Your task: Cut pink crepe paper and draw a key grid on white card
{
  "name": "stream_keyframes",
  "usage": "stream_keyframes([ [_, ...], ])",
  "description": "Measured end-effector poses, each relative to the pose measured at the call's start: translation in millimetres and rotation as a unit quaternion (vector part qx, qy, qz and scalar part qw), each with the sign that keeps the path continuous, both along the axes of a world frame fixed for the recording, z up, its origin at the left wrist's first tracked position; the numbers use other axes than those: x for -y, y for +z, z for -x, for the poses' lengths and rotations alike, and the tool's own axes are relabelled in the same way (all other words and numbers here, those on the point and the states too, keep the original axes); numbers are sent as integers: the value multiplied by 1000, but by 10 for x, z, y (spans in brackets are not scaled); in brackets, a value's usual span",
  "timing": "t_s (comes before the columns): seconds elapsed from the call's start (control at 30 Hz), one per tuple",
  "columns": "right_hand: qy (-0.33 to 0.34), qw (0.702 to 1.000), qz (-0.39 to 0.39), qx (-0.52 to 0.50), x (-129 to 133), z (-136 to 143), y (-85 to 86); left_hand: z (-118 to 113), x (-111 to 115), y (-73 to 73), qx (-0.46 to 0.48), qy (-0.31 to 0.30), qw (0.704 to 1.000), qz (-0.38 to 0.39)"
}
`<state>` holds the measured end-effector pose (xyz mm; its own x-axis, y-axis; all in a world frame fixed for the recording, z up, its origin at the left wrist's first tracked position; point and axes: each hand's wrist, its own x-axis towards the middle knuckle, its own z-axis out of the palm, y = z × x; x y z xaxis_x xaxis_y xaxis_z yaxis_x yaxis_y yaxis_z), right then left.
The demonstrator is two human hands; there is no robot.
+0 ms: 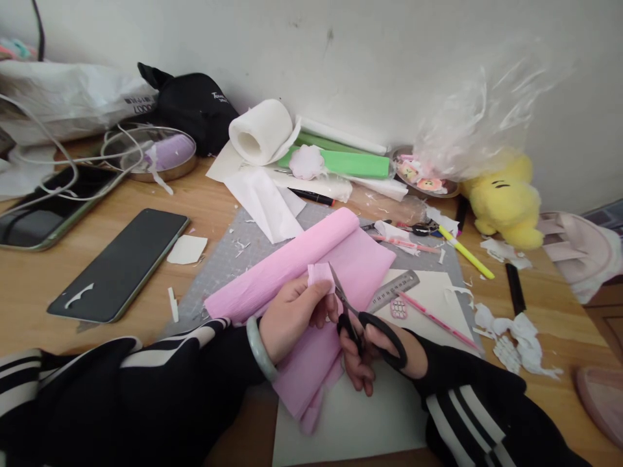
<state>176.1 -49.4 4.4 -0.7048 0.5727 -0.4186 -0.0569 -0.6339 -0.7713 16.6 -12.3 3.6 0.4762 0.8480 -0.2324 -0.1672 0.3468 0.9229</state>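
Scissors (351, 310) are resting in the right hand's (363, 363) grasp, their blades meeting the three-o'clock edge of a small pink piece (320, 275) that the left hand (292, 316) is pinching. The pink paper roll (287, 261) is lying towards ten o'clock of that piece.

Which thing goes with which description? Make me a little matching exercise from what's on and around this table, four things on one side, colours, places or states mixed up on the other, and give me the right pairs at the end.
Things:
1. Scissors
2. Bracelet
3. Plush toy
4. Tissue roll

Descriptions:
A. Yellow
B. White, lying on its side
C. Held in the right hand
D. Around the wrist of the left hand

Right pairs: 1-C, 2-D, 3-A, 4-B
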Motion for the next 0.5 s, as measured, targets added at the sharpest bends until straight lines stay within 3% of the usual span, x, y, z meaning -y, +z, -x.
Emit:
stream_keyframes([
  [0.17,0,1000,-2,-6,12,-13,20,3,1,-15,-1,13,1000,11],
  [0.5,2,1000,-1,0,-4,-11,-5,8,-11,-5,-15,-24,1000,-7],
])
